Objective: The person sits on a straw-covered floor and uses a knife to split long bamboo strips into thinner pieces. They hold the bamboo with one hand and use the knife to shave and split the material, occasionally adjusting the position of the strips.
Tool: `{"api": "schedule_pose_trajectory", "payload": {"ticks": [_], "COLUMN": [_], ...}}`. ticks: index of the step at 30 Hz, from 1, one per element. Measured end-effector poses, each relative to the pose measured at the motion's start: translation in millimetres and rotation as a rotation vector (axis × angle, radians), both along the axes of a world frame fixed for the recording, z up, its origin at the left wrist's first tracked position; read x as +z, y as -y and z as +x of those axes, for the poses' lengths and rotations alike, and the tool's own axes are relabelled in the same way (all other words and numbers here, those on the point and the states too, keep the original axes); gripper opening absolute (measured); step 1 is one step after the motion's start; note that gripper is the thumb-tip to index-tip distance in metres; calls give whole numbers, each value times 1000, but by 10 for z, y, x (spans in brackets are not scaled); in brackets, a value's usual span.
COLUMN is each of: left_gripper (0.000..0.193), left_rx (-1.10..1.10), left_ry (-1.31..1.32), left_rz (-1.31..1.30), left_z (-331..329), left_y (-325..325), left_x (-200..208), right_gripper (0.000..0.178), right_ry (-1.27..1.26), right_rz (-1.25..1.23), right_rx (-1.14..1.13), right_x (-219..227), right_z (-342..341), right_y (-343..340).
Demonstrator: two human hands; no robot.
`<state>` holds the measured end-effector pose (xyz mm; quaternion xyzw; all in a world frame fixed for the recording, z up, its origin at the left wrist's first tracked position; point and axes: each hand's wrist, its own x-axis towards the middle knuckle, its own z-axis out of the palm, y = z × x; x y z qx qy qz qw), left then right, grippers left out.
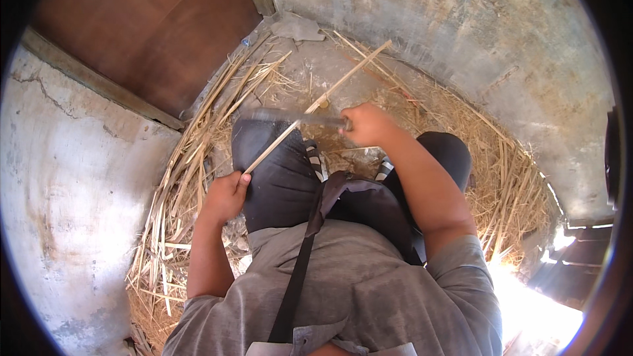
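Note:
My left hand (227,194) is closed round the near end of a long pale bamboo strip (353,74), beside my left thigh. The strip slants away from me, up to the right. In my right hand (370,125), the fingers wrap the handle of a large knife (323,120). Its broad blade points left and is smeared by motion. The blade crosses the strip near its middle, above my left knee; whether the edge touches the strip I cannot tell. A small round tan piece (324,103) shows close to the strip, partly hidden.
Split bamboo strips (191,158) lie along the left wall, with more strips and shavings (501,178) at the right. A brown door panel (151,26) stands at the far left. Stained plaster walls (448,20) close in the space. My knees are bent around the floor patch ahead.

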<state>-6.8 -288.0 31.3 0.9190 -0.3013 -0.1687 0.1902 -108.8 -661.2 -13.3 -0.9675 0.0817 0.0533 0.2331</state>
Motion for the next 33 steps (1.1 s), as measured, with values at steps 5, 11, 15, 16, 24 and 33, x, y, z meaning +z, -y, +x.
{"api": "schedule_pose_trajectory", "payload": {"ticks": [5, 11, 15, 16, 24, 33], "left_gripper": [43, 42, 43, 42, 42, 43], "left_rx": [-24, 5, 15, 16, -10, 24], "left_ry": [73, 42, 11, 17, 117, -70], "left_rz": [-24, -49, -55, -49, -69, -46], "left_z": [-40, -12, -21, -21, -109, -12], "left_y": [-70, -50, -23, -22, -110, -67], "left_x": [-33, -57, -42, -30, -81, 21], "right_gripper": [49, 54, 51, 50, 56, 53], "right_ry": [-18, 119, 73, 45, 1, 51], "right_rz": [61, 127, 118, 130, 143, 107], "right_rx": [-109, -474, -252, -153, -201, -207], "right_x": [17, -212, -159, -144, -231, -209], "right_z": [34, -67, -62, -25, 21, -55], "right_y": [47, 611, 328, 231, 254, 303]}}
